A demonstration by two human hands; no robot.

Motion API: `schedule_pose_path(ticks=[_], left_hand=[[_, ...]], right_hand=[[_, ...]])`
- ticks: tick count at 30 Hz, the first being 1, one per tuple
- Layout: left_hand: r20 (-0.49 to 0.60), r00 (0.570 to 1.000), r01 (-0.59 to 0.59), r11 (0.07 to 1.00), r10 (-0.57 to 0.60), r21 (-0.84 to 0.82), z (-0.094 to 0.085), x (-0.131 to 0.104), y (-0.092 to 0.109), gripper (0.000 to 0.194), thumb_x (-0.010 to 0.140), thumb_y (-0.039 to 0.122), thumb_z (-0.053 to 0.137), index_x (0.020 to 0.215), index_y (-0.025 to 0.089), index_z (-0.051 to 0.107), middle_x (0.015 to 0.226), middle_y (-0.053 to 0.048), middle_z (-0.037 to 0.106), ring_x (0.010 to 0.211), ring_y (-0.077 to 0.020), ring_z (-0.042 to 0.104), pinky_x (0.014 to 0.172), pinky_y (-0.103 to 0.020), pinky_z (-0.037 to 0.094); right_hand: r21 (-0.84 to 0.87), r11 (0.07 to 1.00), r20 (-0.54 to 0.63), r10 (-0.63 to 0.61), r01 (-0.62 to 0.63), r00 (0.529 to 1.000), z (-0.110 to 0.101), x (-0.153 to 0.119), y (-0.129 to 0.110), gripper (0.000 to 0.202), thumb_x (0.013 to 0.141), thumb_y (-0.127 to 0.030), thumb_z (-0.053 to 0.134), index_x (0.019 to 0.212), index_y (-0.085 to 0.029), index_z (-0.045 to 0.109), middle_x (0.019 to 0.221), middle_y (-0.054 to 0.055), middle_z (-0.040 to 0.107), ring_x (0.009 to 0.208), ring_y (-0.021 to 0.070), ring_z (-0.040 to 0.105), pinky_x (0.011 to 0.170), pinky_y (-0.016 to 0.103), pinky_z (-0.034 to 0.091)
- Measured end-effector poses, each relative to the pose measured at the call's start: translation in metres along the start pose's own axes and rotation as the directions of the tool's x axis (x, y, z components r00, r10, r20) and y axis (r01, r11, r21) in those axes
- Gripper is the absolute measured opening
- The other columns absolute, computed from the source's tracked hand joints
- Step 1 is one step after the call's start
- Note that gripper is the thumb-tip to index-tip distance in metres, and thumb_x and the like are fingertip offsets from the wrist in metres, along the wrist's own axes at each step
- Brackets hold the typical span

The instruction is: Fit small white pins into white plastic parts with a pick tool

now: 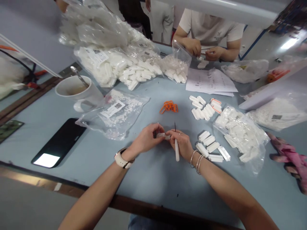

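Observation:
My left hand (pixel 150 138) pinches one end of a small whitish plastic part (pixel 163 136) above the middle of the table. The fingertips of my right hand (pixel 182 143) meet the part's other end. A thin white-handled tool (pixel 177 150) is held in my right hand too, its dark narrow tip pointing away from me. Beyond my hands lies a small heap of orange frames (pixel 169 107). To the right are two groups of white plastic pieces, a far one (pixel 202 110) and a near one (pixel 212 145).
Left of my hands are a clear bag (pixel 117 111), a mug (pixel 79 91) with a spoon and a black phone (pixel 59 142). Filled bags (pixel 115 64) and papers (pixel 209 81) lie at the back. Another bag (pixel 242 134) sits right. A person (pixel 211 35) works opposite.

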State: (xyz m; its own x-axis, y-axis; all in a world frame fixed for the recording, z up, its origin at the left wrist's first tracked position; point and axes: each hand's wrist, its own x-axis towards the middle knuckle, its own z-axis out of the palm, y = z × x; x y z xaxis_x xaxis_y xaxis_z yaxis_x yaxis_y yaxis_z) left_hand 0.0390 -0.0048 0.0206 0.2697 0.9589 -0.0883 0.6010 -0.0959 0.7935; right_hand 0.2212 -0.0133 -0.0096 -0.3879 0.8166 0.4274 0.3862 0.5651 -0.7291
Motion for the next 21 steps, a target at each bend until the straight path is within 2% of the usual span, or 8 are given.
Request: schedule_pose_path(ticks=[3,5,10,14,17,21], left_hand=[[-0.032,0.999,-0.035,0.999,0.035,-0.009,-0.003,0.001,-0.004,0.027,0.075,0.038,0.065,0.094,0.019,0.065,0.090,-0.004,0.066,0.079,-0.0172,0.059,0.070,-0.030,0.047],[-0.076,0.996,-0.037,0.999,0.036,-0.013,-0.008,0.002,-0.008,0.031,0.075,0.041,0.065,0.098,0.021,0.065,0.095,-0.005,0.068,0.078,-0.0173,0.060,0.070,-0.030,0.048],[-0.266,0.964,0.055,0.994,-0.027,0.099,-0.025,0.005,-0.014,0.020,0.084,0.033,0.051,0.088,0.021,0.067,0.083,-0.004,0.069,0.066,-0.0162,0.058,0.064,-0.030,0.045],[-0.199,0.980,0.030,0.968,0.020,0.247,-0.027,0.004,-0.016,0.015,0.081,0.026,0.054,0.079,0.021,0.067,0.078,-0.003,0.069,0.068,-0.0176,0.060,0.065,-0.030,0.045],[-0.139,0.988,-0.017,0.935,0.070,0.353,-0.022,0.002,-0.018,0.012,0.080,0.026,0.057,0.078,0.021,0.067,0.080,-0.004,0.069,0.075,-0.0196,0.061,0.070,-0.031,0.046],[-0.115,0.987,-0.042,0.879,0.109,0.474,-0.016,0.002,-0.019,0.016,0.082,0.021,0.052,0.076,0.019,0.067,0.082,-0.007,0.067,0.082,-0.0230,0.061,0.072,-0.033,0.046]], right_hand=[[-0.009,0.999,-0.013,0.037,-0.037,0.999,0.000,0.001,0.000,0.016,0.085,-0.015,0.052,0.074,-0.022,0.061,0.081,0.002,0.069,0.078,0.0153,0.066,0.074,0.026,0.052],[-0.010,0.999,-0.013,0.045,-0.045,0.999,0.001,0.001,0.001,0.016,0.084,-0.016,0.054,0.070,-0.022,0.058,0.084,0.002,0.070,0.078,0.0150,0.065,0.074,0.026,0.052],[0.001,0.997,-0.020,0.080,-0.080,0.997,0.003,-0.001,0.003,0.017,0.081,-0.016,0.057,0.066,-0.022,0.054,0.089,0.001,0.071,0.076,0.0143,0.064,0.073,0.025,0.051],[0.002,0.995,-0.014,0.103,-0.103,0.995,0.002,-0.001,0.003,0.016,0.081,-0.017,0.057,0.067,-0.022,0.055,0.089,0.001,0.071,0.076,0.0150,0.064,0.074,0.027,0.051],[0.006,0.995,-0.013,0.101,-0.101,0.995,0.002,-0.001,0.001,0.015,0.082,-0.017,0.057,0.068,-0.022,0.056,0.088,0.001,0.071,0.077,0.0152,0.064,0.074,0.026,0.051],[0.008,0.995,-0.032,0.096,-0.096,0.995,0.002,-0.001,0.003,0.014,0.081,-0.018,0.059,0.068,-0.022,0.056,0.089,0.002,0.072,0.075,0.0150,0.064,0.072,0.026,0.051]])
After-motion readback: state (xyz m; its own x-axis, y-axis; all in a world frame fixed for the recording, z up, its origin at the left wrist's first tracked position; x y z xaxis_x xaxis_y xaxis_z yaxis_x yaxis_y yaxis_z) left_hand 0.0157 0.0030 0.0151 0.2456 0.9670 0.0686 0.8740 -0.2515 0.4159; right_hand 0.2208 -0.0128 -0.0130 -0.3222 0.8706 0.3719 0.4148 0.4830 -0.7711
